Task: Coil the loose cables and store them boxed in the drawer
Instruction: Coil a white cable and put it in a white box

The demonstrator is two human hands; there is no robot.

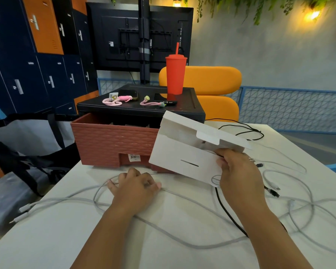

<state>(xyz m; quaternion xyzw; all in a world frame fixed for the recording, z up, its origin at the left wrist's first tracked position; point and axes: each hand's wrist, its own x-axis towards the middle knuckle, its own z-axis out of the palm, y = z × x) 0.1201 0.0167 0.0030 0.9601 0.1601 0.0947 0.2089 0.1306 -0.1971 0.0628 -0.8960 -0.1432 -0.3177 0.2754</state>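
Observation:
My right hand (236, 172) grips a flat white cardboard box (184, 152) by its right edge and holds it tilted above the table, its lid flap open. My left hand (137, 184) lies on the white table (85, 239) with fingers curled over a loose white cable (182, 243) that loops across the tabletop. A black cable (228, 214) runs from under the box toward my right arm. Another black cable (248, 130) lies at the table's far right. The reddish-brown drawer (113, 144) stands pulled out behind my hands.
The drawer belongs to a black unit (194, 111) carrying a red tumbler (175, 74), pink cords (114, 100) and dark phones. A bag (27, 144) sits to the left of the table, an orange chair (217, 80) behind. More white cable (299, 208) sprawls at the right.

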